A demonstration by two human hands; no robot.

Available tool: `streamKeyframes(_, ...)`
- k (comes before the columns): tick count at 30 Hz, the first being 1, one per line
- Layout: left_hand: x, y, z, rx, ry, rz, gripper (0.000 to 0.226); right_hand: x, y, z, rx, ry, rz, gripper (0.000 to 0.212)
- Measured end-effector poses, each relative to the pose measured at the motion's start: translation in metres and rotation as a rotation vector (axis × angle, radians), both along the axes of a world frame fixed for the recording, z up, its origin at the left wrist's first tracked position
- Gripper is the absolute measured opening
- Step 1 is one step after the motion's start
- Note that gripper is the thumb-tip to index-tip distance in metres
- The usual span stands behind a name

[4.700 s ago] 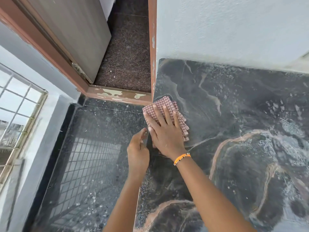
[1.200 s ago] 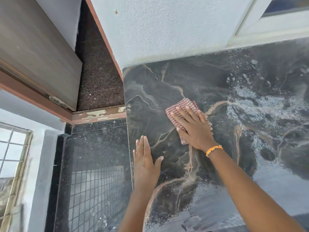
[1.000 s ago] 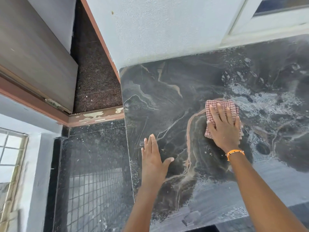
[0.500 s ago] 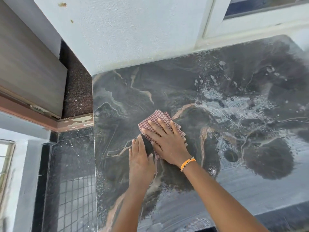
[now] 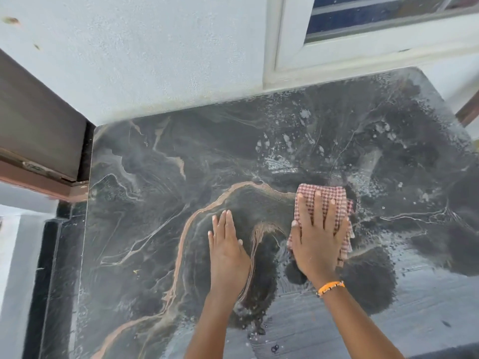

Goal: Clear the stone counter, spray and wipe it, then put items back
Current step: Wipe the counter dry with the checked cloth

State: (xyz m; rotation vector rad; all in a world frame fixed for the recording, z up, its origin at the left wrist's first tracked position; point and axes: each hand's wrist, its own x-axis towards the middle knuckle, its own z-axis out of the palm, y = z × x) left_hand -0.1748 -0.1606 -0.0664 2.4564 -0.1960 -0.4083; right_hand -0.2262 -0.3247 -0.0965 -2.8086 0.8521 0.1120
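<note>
A dark stone counter (image 5: 160,193) with tan veins fills the view, and no items stand on it. White spray foam and droplets cover its right and far part. My right hand (image 5: 317,239) presses flat with straight fingers on a folded red-and-white checked cloth (image 5: 334,196) near the counter's middle. My left hand (image 5: 226,247) rests flat on the bare stone just to the left of it, fingers straight and together.
A white textured wall (image 5: 155,60) runs along the counter's far edge, with a white window frame (image 5: 290,55) at the upper right. A wooden door (image 5: 36,130) and its brown frame are at the left. A lower dark granite ledge (image 5: 51,281) lies beyond the counter's left edge.
My right hand has slid the cloth to the right across the counter, away from my left hand. The left hand stays flat on the stone. The view has shifted rightward.
</note>
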Motion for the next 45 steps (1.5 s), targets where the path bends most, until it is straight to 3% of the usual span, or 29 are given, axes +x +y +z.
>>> streamKeyframes(4, 0.003, 0.001, -0.001, 0.014, -0.031, 0.104, 0.063, 0.020, 0.046, 0.000, 0.015, -0.038, 0.355, 0.057)
streamKeyframes(9, 0.016, -0.005, -0.001, 0.053, -0.059, 0.155, 0.063, 0.090, 0.046, 0.001, 0.089, -0.019, 0.723, 0.052)
streamKeyframes(13, 0.029, -0.020, 0.001, 0.087, -0.095, 0.072, 0.066, 0.132, -0.001, 0.000, 0.100, -0.060, 0.674, 0.053)
streamKeyframes(19, 0.041, -0.039, -0.005, 0.144, -0.075, -0.003, 0.076, 0.131, -0.097, -0.006, 0.052, -0.077, 0.306, 0.055)
streamKeyframes(24, 0.038, -0.039, -0.010, 0.139, -0.076, -0.004, 0.076, 0.083, -0.070, -0.005, 0.055, -0.073, 0.022, 0.057)
streamKeyframes(28, 0.041, -0.038, -0.010, 0.115, -0.108, 0.040, 0.067, 0.081, -0.003, 0.002, 0.054, -0.072, 0.293, 0.056)
streamKeyframes(31, 0.051, -0.037, -0.011, 0.118, -0.109, 0.103, 0.061, 0.122, 0.018, 0.004, 0.084, -0.068, 0.605, 0.053)
streamKeyframes(34, 0.070, -0.038, -0.011, 0.139, -0.114, 0.116, 0.059, 0.179, 0.009, 0.001, 0.096, -0.064, 0.727, 0.053)
streamKeyframes(39, 0.098, -0.046, -0.010, 0.218, -0.096, 0.008, 0.072, 0.236, -0.061, -0.003, 0.076, -0.086, 0.552, 0.053)
streamKeyframes(45, 0.103, -0.050, -0.016, 0.272, -0.073, 0.001, 0.078, 0.194, -0.123, -0.011, 0.036, -0.128, -0.029, 0.053)
